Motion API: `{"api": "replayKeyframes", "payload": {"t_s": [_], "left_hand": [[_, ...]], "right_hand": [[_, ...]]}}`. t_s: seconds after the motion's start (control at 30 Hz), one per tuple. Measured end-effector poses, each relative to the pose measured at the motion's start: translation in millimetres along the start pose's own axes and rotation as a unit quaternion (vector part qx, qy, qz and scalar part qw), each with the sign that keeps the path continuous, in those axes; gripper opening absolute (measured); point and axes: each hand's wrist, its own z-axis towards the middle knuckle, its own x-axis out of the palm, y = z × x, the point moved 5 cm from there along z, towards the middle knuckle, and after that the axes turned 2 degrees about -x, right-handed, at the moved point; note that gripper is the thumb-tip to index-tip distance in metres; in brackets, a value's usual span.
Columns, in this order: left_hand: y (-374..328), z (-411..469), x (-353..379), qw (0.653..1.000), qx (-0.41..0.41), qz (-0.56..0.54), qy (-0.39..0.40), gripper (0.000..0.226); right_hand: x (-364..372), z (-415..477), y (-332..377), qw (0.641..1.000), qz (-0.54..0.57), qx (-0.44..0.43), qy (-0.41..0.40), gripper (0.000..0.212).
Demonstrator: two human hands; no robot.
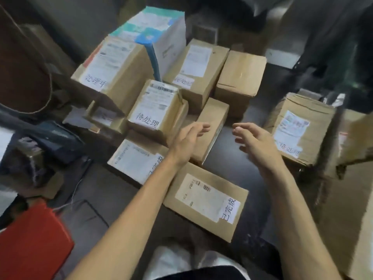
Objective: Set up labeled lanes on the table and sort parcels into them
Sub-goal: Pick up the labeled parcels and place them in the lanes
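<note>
Two hands: left hand and right hand reach forward at mid-frame, palms facing each other, fingers loosely extended, both empty and grasping nothing.
Left hand place: in front of the near end of a narrow plain box; whether it touches cannot be told.
Right hand place: above the bare dark tabletop, between the narrow plain box and a worn taped box at the right of the frame.
Centre parcel: small box marked 待处理, just left of the left hand.
Near parcel: flat box marked 已完成, lower centre, between the two forearms, lying on the tabletop.
Under left forearm: flat parcel with a white shipping label, its handwritten tag partly hidden by the arm.
Upper left: large box with a blurred handwritten tag.
Top of frame: white-and-teal carton behind the large box.
Upper centre: labelled box beside a plain box on its right.
Lower left: red flat object, kind unclear.
</note>
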Motion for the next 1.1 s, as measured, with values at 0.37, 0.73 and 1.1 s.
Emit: {"api": "replayKeyframes", "payload": {"t_s": [0.37, 0.73, 1.1], "left_hand": [[4.9, 46.0, 15.4, 0.986, -0.011, 0.159, -0.051, 0.039], [9.3, 51.7, 12.7, 0.994, -0.057, 0.068, -0.058, 0.032], [4.2, 54.4, 20.3, 0.987, -0.060, 0.148, -0.010, 0.051]], "right_hand": [[79.0, 31.9, -32.0, 0.990, -0.019, 0.132, 0.049, 0.085], [101.6, 38.8, -32.6, 0.974, -0.126, 0.183, -0.042, 0.105], [49.8, 32.6, -51.2, 0.980, -0.013, 0.184, -0.077, 0.098]]}}
